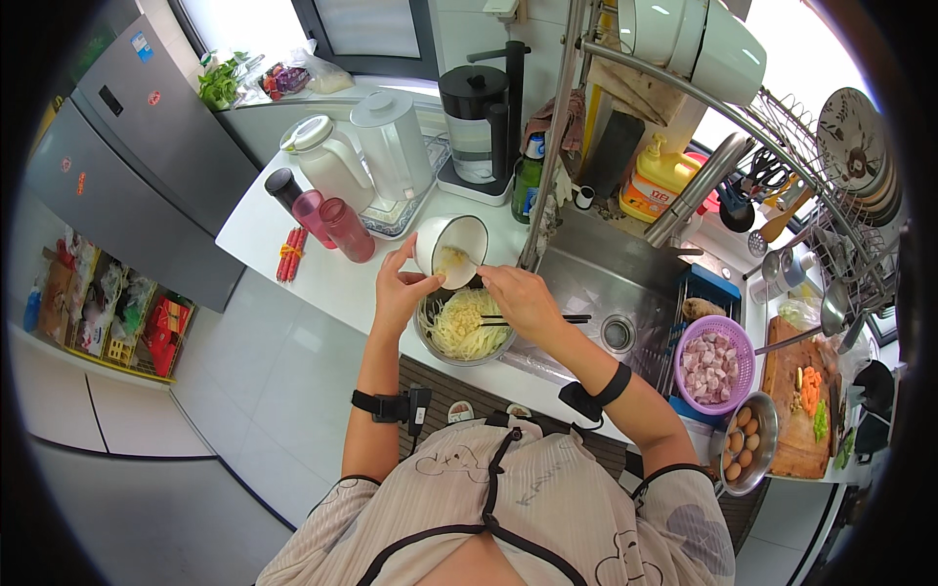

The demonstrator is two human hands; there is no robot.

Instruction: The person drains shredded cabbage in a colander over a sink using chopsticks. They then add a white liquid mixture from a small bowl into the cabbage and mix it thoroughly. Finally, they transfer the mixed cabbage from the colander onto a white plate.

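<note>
My left hand (403, 286) grips a white bowl with a dark rim (465, 236), tipped towards me. Minced garlic-like bits (451, 260) cling inside it. My right hand (524, 300) pinches what looks like a thin utensil's handle, its end inside the white bowl. Just below is a metal bowl (469, 362) of pale shredded vegetable (451, 340), with a heap of minced bits (469, 319) on top. A pair of dark chopsticks (579, 319) passes beneath my right hand, tips over the shreds; I cannot tell whether the hand touches them.
Right of the bowls is a steel sink (586, 271). Beyond it stand a purple colander of diced raw meat (709, 366), a metal pan of eggs (744, 447) and a cutting board (788, 432). Red tumblers (346, 231) and jugs (392, 143) stand at left. A dish rack (681, 84) overhangs the sink.
</note>
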